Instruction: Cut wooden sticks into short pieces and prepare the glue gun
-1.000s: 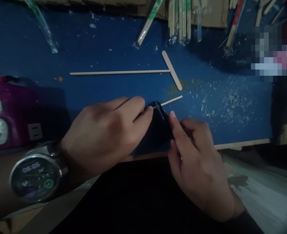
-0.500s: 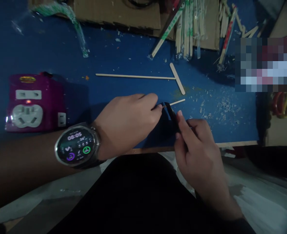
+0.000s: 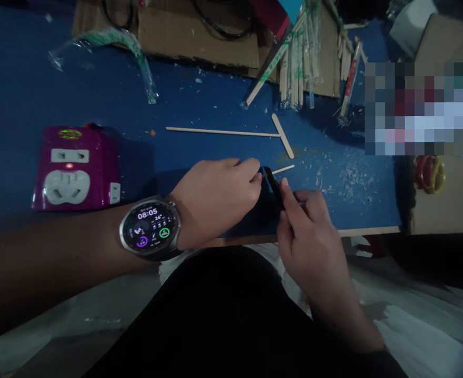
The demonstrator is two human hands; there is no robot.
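Observation:
My left hand (image 3: 219, 197), with a watch (image 3: 150, 228) on its wrist, is closed around one end of a thin wooden stick (image 3: 284, 169). The stick's other end points right, just above the blue table. In my closed right hand (image 3: 314, 236) is a black knife (image 3: 274, 190), its tip laid across the stick close to my left fingertips. Part of the blade is hard to make out in the dim light. Beyond my hands lies a long thin stick (image 3: 223, 131), its right end against a flat craft stick (image 3: 283, 136), forming a T.
A purple socket block (image 3: 77, 168) stands at left on the blue table (image 3: 200, 105). Wrapped chopsticks (image 3: 294, 79) and cardboard (image 3: 196, 42) lie at the back. Pale shavings (image 3: 349, 181) are scattered at right. Red and yellow rings (image 3: 430, 174) sit farther right.
The view has shifted slightly, so the table things sit farther right or lower. Both hands keep their grips; the knife stays across the stick with little visible movement.

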